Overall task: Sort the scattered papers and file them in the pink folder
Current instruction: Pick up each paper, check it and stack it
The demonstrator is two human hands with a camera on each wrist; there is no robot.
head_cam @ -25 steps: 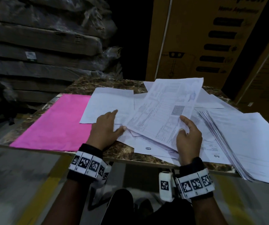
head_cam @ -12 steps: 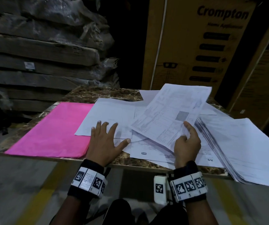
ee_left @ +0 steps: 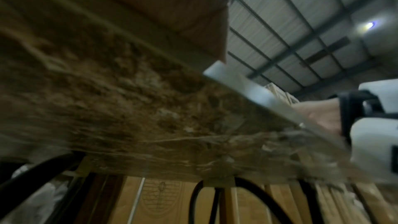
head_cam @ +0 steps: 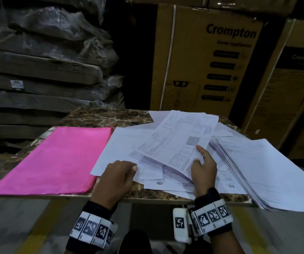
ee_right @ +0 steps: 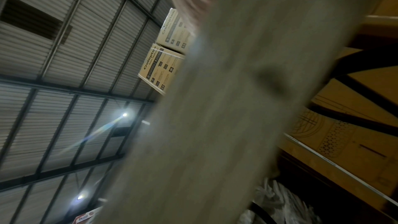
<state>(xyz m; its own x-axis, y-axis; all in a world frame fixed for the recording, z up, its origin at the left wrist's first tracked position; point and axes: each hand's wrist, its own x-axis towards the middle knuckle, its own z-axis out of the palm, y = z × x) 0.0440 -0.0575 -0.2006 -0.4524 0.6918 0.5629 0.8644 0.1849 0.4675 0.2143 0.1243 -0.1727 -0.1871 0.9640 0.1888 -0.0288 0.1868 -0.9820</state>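
Observation:
The pink folder (head_cam: 55,158) lies closed on the left of the marble table (head_cam: 103,114). Loose white papers (head_cam: 167,182) overlap in the middle. My right hand (head_cam: 200,158) holds a printed sheet (head_cam: 180,136) lifted off the pile, thumb on top and fingers hidden beneath. My left hand (head_cam: 131,168) sits at the near edge of a plain white sheet (head_cam: 121,143), fingers curled and thumb pressed on the paper. In the right wrist view the blurred underside of the sheet (ee_right: 237,108) fills the frame. The left wrist view shows the table's underside (ee_left: 107,100) and a paper edge (ee_left: 237,83).
A thick stack of papers (head_cam: 268,173) overhangs the table's right front corner. Large cardboard boxes (head_cam: 208,61) stand right behind the table. Wrapped flat packs (head_cam: 37,70) are piled at the back left. Floor with a yellow line (head_cam: 41,226) lies below the front edge.
My left hand went from lying flat with spread fingers to curling at the white sheet's near edge. My right hand kept its hold on the printed sheet.

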